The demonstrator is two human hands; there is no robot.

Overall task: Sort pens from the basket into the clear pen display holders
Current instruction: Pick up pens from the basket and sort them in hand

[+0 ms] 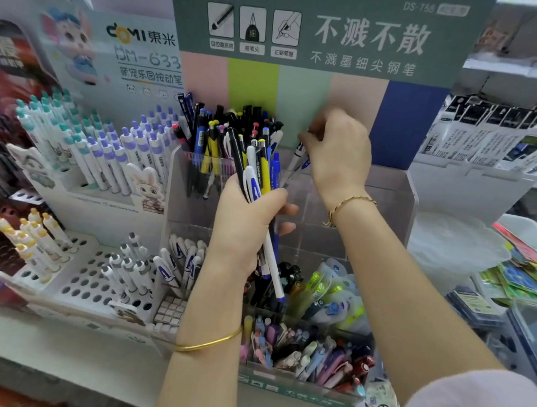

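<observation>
sorting looks midway; left hand (246,214) grips a bundle of pens (257,166) at centre; right hand (339,154) at one o'clock pinches one pen (295,158) over the clear holder (404,195); its eleven o'clock compartment (205,165) is filled; basket unseen.

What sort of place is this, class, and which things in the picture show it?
Probably a stationery shop: branded pen displays stand side by side, a clear holder is crammed with pens, and packaged goods line the shelves on the right.
</observation>
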